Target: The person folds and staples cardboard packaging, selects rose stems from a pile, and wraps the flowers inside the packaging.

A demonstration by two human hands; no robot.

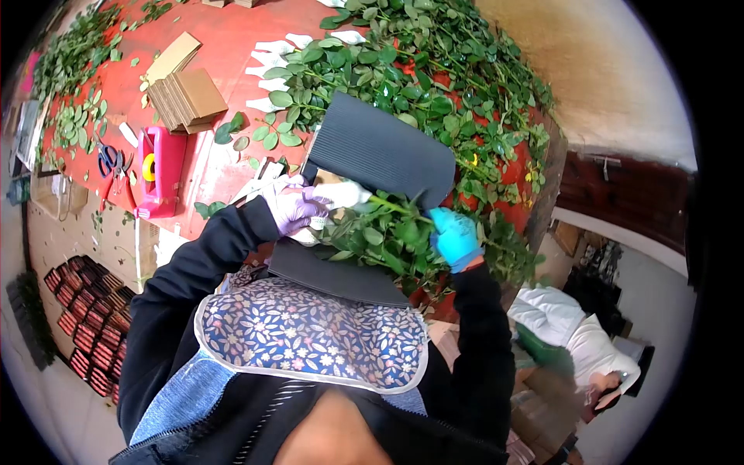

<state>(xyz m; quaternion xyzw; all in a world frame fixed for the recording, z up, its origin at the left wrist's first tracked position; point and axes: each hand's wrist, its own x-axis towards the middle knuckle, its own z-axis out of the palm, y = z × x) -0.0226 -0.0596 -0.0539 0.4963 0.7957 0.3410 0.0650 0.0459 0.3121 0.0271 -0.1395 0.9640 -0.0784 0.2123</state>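
My left hand (296,204), in a thin lilac glove, is closed around a white-covered flower head (345,194). From it a green leafy stem (391,205) runs to the right. My right hand (456,239), in a bright blue glove, is curled around the stems at their other end; its fingertips are partly hidden. Leaves (387,239) hang below the stem between both hands. Just beyond them lies a dark ribbed pad (380,147), and a second dark pad (333,275) is close to my floral apron (314,329).
Many leafy stems (434,85), several with white bud covers (271,58), are spread over the red table (232,39). Left stand stacked cardboard pieces (186,101), a pink tape dispenser (163,174) and scissors (116,159). A person in white (577,333) is at the right.
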